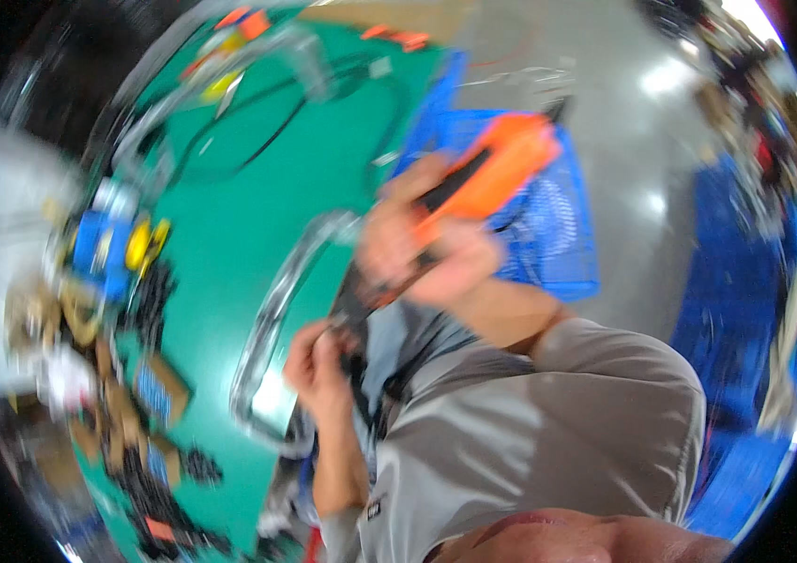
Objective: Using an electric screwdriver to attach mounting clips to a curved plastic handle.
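Note:
My right hand (436,249) is wrapped round an orange-and-black hand tool (501,169). Motion smears the tool, so I cannot tell its exact kind. Its orange end points up and right, and a dark part runs down toward my left hand (318,366). The fingers of that hand are pinched together at the table's edge, next to something small and dark that is too blurred to name. Left of both hands, a bent length (262,342) in clear, shiny plastic lies on the green table (220,216).
A blue plastic crate (572,235) stands beyond my right hand. Dark cables (258,150), another clear-wrapped bent length (201,80) and orange items (398,38) lie toward the table's far end. Cardboard boxes (162,389) and dark bundles (154,300) crowd the left side.

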